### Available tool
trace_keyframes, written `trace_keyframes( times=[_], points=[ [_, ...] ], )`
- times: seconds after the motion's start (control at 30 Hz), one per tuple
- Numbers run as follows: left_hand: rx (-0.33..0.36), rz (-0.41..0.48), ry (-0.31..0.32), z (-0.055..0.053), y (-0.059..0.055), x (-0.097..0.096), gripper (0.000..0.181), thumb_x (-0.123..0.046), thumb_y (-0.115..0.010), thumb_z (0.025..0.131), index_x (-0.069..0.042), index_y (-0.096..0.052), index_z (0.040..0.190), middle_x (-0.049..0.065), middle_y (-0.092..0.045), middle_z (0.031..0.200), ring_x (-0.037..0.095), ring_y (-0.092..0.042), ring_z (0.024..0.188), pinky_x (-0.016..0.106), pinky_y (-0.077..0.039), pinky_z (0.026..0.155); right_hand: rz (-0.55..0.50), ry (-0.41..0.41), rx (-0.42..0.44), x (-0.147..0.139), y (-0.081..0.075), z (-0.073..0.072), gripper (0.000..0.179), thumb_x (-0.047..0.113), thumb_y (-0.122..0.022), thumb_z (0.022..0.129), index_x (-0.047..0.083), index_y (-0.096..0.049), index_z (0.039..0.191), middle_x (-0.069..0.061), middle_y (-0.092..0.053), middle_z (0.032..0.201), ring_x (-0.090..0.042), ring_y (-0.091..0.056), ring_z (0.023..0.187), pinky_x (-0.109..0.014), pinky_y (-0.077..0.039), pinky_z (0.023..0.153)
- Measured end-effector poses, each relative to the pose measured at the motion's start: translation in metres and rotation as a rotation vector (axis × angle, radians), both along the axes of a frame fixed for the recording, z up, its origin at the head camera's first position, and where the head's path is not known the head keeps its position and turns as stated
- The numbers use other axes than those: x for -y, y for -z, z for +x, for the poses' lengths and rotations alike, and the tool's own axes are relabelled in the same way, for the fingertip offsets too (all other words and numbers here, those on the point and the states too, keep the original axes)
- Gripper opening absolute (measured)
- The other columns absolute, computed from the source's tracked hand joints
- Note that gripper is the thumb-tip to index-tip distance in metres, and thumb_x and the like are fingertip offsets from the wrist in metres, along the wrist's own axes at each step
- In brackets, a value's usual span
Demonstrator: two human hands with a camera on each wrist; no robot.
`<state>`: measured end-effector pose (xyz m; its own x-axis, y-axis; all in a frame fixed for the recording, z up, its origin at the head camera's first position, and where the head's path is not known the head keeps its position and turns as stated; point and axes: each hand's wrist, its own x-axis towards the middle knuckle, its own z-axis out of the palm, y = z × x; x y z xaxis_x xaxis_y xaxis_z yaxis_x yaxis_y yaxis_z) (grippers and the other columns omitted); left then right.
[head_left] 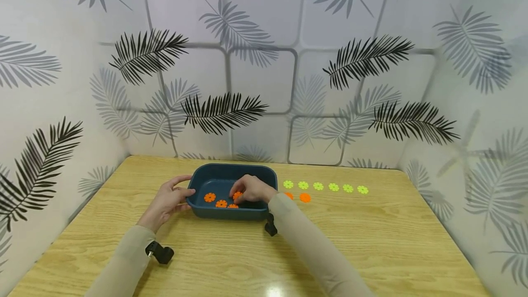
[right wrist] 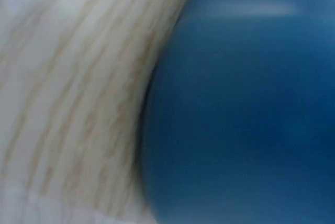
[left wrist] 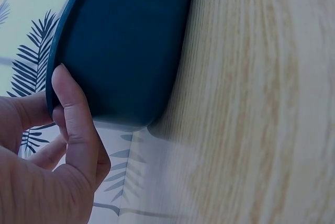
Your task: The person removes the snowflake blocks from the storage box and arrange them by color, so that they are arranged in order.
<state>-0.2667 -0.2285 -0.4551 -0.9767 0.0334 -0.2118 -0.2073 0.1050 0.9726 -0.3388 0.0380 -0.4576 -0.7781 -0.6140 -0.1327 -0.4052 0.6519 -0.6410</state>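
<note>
A dark blue plastic bin (head_left: 231, 213) stands on the table, with several orange notched discs (head_left: 210, 197) lying on its floor. At the bin's left end, my left hand (head_left: 169, 198) grips the rim; the left wrist view shows a finger of the left hand (left wrist: 73, 130) against the outer wall of the bin (left wrist: 125, 46). My right hand (head_left: 253, 189) reaches over the front wall into the bin. Its curled fingers pinch an orange disc (head_left: 237, 195), partly covered by them. The right wrist view shows only the bin's outer wall (right wrist: 241, 109), blurred, and no fingers.
Right of the bin, several yellow-green notched discs (head_left: 318, 186) lie in a row on the wooden table (head_left: 214, 260). Two orange discs (head_left: 305, 197) lie in front of that row, one partly behind the right sleeve. A leaf-patterned wall covering (head_left: 264, 81) rises behind the table.
</note>
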Motion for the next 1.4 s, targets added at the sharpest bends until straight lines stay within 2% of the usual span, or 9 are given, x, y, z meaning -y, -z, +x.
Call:
trace_keyframes(
  times=[0.13, 0.23, 0.47, 0.6, 0.77, 0.97, 1.13, 1.3, 1.4],
  points=[
    [0.001, 0.002, -0.004, 0.0, 0.0, 0.0, 0.059, -0.011, -0.061, 0.096, -0.013, -0.037, 0.15, 0.014, -0.066, 0.104, 0.017, -0.068, 0.076, 0.028, -0.06, 0.064, -0.062, 0.013, 0.029, -0.001, -0.001, 0.001, 0.017, 0.014, -0.077, 0.085, 0.015, -0.076, 0.102, 0.003, -0.073, 0.091, -0.01, -0.064, 0.082, -0.027, -0.053, 0.076],
    [0.003, 0.004, -0.006, -0.001, 0.0, 0.0, 0.059, -0.011, -0.062, 0.096, -0.013, -0.037, 0.15, 0.014, -0.066, 0.104, 0.018, -0.068, 0.076, 0.028, -0.06, 0.065, -0.127, 0.003, 0.06, -0.002, -0.002, 0.002, 0.019, 0.014, -0.076, 0.086, 0.012, -0.074, 0.106, 0.002, -0.074, 0.086, -0.01, -0.066, 0.077, -0.025, -0.052, 0.072],
    [0.005, 0.016, 0.001, 0.0, 0.0, 0.0, 0.06, -0.011, -0.062, 0.096, -0.013, -0.036, 0.15, 0.013, -0.067, 0.1, 0.016, -0.067, 0.074, 0.028, -0.06, 0.064, -0.249, -0.03, 0.078, -0.005, -0.003, 0.003, 0.023, 0.015, -0.073, 0.089, 0.006, -0.072, 0.11, -0.004, -0.075, 0.088, -0.011, -0.069, 0.079, -0.025, -0.053, 0.075],
    [0.007, 0.02, 0.0, 0.001, 0.0, -0.001, 0.06, -0.01, -0.062, 0.096, -0.013, -0.037, 0.15, 0.012, -0.067, 0.099, 0.016, -0.067, 0.073, 0.027, -0.06, 0.063, -0.279, -0.039, 0.059, -0.007, -0.004, 0.003, 0.024, 0.017, -0.072, 0.09, 0.005, -0.072, 0.111, -0.003, -0.076, 0.089, -0.011, -0.069, 0.08, -0.025, -0.054, 0.076],
    [0.001, 0.014, -0.008, 0.0, 0.001, -0.003, 0.059, -0.01, -0.063, 0.095, -0.013, -0.038, 0.149, 0.012, -0.068, 0.098, 0.017, -0.067, 0.074, 0.026, -0.059, 0.062, -0.307, -0.034, 0.047, -0.011, -0.007, 0.004, 0.023, 0.017, -0.072, 0.09, 0.004, -0.072, 0.11, -0.004, -0.075, 0.087, -0.017, -0.07, 0.08, -0.024, -0.054, 0.069],
    [-0.005, 0.006, -0.009, 0.0, 0.001, -0.003, 0.059, -0.01, -0.063, 0.095, -0.013, -0.038, 0.149, 0.011, -0.067, 0.097, 0.018, -0.068, 0.074, 0.027, -0.059, 0.063, -0.323, -0.053, 0.061, -0.017, -0.011, 0.004, 0.023, 0.018, -0.069, 0.092, 0.004, -0.072, 0.111, -0.003, -0.073, 0.083, -0.026, -0.062, 0.068, -0.027, -0.051, 0.057],
    [0.001, 0.013, -0.01, 0.0, 0.0, -0.002, 0.06, -0.01, -0.063, 0.095, -0.013, -0.037, 0.15, 0.009, -0.067, 0.095, 0.017, -0.068, 0.073, 0.026, -0.059, 0.062, -0.339, -0.072, 0.109, -0.023, -0.015, 0.006, 0.023, 0.011, -0.066, 0.094, 0.004, -0.07, 0.115, -0.007, -0.071, 0.084, -0.017, -0.062, 0.067, -0.033, -0.057, 0.063],
    [-0.006, 0.012, -0.005, 0.0, 0.0, -0.002, 0.061, -0.01, -0.063, 0.095, -0.012, -0.037, 0.15, 0.01, -0.068, 0.096, 0.017, -0.068, 0.074, 0.027, -0.06, 0.063, -0.357, -0.084, 0.158, -0.027, -0.02, 0.011, 0.027, 0.006, -0.063, 0.095, -0.001, -0.066, 0.12, -0.014, -0.071, 0.09, -0.02, -0.066, 0.072, -0.046, -0.059, 0.073],
    [-0.009, 0.005, -0.007, 0.0, 0.0, -0.002, 0.06, -0.01, -0.063, 0.095, -0.012, -0.037, 0.15, 0.01, -0.069, 0.097, 0.017, -0.068, 0.074, 0.027, -0.06, 0.064, -0.362, -0.082, 0.175, -0.03, -0.021, 0.011, 0.029, 0.003, -0.064, 0.093, -0.002, -0.066, 0.122, -0.015, -0.072, 0.093, -0.02, -0.068, 0.073, -0.048, -0.059, 0.076]
  ],
)
